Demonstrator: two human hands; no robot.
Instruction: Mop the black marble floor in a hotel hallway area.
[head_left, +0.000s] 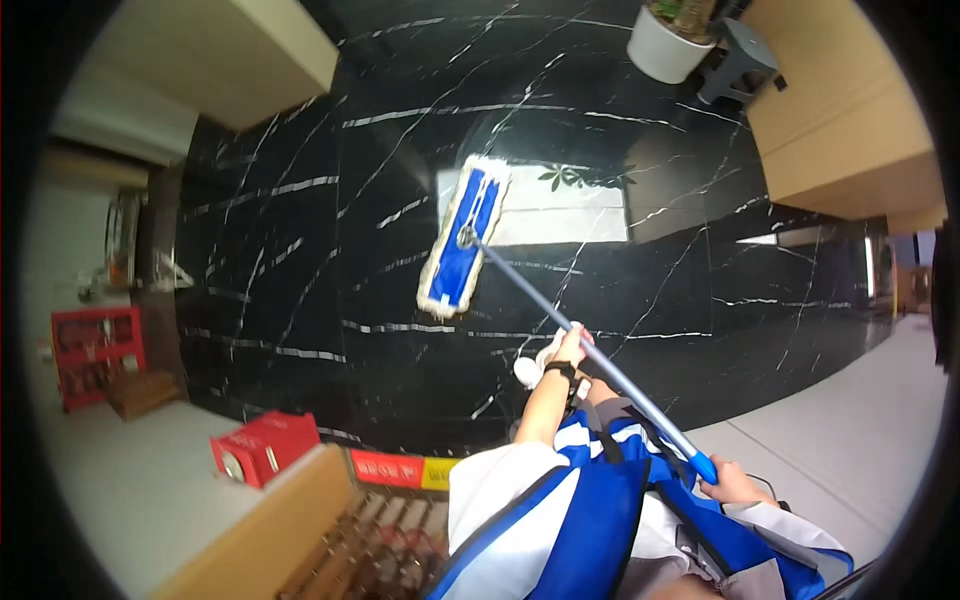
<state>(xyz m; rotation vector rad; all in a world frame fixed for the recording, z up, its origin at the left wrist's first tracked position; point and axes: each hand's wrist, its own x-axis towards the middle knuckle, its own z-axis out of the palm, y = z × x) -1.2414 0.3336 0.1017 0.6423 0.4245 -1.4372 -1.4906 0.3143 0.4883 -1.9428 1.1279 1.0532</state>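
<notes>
A flat dust mop head (456, 262) with a blue back and cream fringe lies on the black marble-look floor (285, 247), slanted, forward of me. Its metal pole (525, 286) runs back towards my body. Partway down the pole, my left hand (574, 343) is closed around it, with a dark band on the wrist. At the blue end grip (703, 466), my right hand (731, 481) holds the pole near my waist. A bright reflection shows on the floor beside the mop head. Part of a white shoe (528, 370) appears below my left hand.
Wooden cabinets (840, 135) stand at right and upper left. A white plant pot (666, 46) and grey stool (739, 64) are at the upper right. Lower left are a red box (266, 448), a red rack (97, 352) and a slatted wooden display (375, 547).
</notes>
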